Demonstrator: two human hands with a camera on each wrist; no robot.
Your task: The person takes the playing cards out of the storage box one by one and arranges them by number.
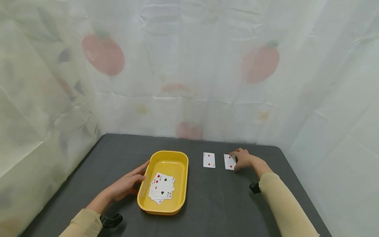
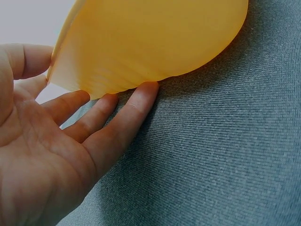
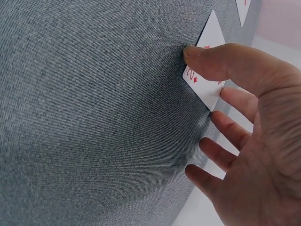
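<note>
1. I had my left hand [image 1: 128,184] flat, fingers straight, against the tray [image 1: 177,158] wall to steady it.
2. My right hand [image 1: 243,159] had the grip pinching a diamond card [image 1: 228,162] lying on the worktop [image 1: 213,197], beside a second card [image 1: 209,160].
3. Best practice: lift by the card's edge, thumb on top.

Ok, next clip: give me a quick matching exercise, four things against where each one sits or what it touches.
Things:
1. left hand
2. right hand
3. pile of playing cards
4. lone diamond card

Places:
A. lying inside the yellow tray
B. flat on the grey table, between tray and right hand, untouched
C. resting against the tray's outer left wall
D. thumb on the two of diamonds

Pairs: 1-C, 2-D, 3-A, 4-B
</note>
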